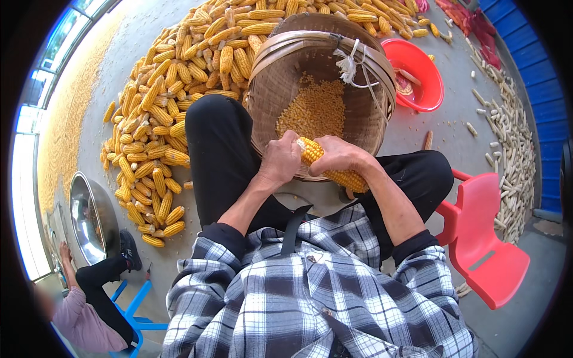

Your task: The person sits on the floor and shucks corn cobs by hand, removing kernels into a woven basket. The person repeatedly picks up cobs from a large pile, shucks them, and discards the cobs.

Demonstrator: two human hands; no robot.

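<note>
Between my hands is an ear of yellow corn (pixel 347 179), slanting down to the right over the near rim of a woven bamboo basket (pixel 268 96). My right hand (pixel 338 154) wraps around its middle, thumb towards me. Fingers curled, my left hand (pixel 282 156) is closed at the upper left end, where a small pale bare patch shows; its fingertips are hidden. Loose corn kernels (pixel 313 107) lie inside the basket, which stands between my knees and opens towards me. White string (pixel 349 65) is tied to the basket's handle.
Heaped corn ears (pixel 156 121) lie left and beyond. A red plastic basin (pixel 432 85), a red chair (pixel 479 215) and bare cobs (pixel 515 147) are on the right. At left are a metal bowl (pixel 85 215), spread kernels (pixel 71 112) and a person on a blue stool (pixel 136 308).
</note>
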